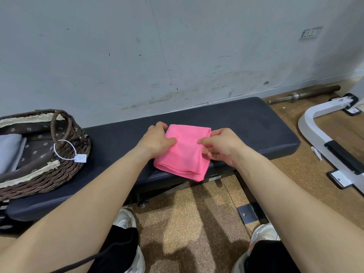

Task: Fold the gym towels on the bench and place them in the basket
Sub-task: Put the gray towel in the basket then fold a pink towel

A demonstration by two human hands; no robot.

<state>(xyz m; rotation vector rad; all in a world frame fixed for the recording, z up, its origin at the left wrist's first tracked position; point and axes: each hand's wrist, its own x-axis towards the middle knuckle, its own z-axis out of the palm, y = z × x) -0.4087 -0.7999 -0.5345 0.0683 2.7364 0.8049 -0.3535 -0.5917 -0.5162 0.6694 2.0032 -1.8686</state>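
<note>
Both hands, left (157,139) and right (220,145), pinch the pink towel (185,154) on the bench (246,123), basket (65,170) just left.

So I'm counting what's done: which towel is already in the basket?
The grey towel, lying inside the basket. The pink towel is on the bench, held by both hands.

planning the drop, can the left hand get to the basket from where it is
Probably yes. The basket sits on the bench on the left hand's own side, open top, nothing between them. That hand now holds the pink towel.
</note>
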